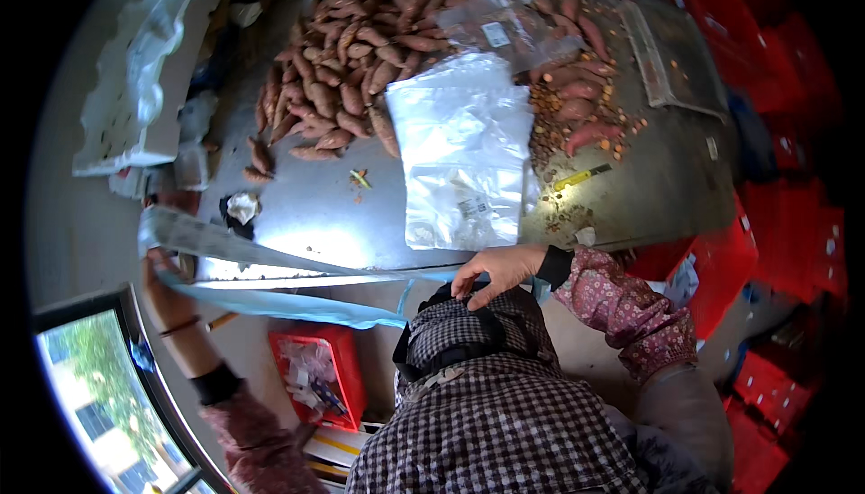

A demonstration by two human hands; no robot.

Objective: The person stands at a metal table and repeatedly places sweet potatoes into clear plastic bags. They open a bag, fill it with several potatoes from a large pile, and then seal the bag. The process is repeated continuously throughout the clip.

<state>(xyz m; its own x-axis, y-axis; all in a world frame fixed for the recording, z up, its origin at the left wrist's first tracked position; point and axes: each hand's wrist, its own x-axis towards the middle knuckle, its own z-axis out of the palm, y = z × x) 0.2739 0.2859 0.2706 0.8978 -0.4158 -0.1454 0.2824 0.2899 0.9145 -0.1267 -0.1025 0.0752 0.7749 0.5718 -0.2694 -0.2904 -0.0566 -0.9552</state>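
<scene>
My left hand [164, 282] is closed on a long translucent blue plastic strip [288, 300], stretched from the far left toward my waist along the table's front edge. My right hand [487, 273] is by my waist over the checkered apron [478, 422], beside a black strap [491, 332], its fingers loosely bent and apart, with nothing visible in them. Above it on the metal table [315, 206] lies a stack of clear plastic bags [458, 152]. Behind them is a heap of sweet potatoes [351, 62].
A yellow cutter [581, 177] lies among scraps on the right. A white foam box [135, 89] stands at the left, a clear tray [671, 62] at the back right. Red crates [784, 233] are stacked at the right; a red bin [317, 372] sits below the table. A window [104, 395] shows lower left.
</scene>
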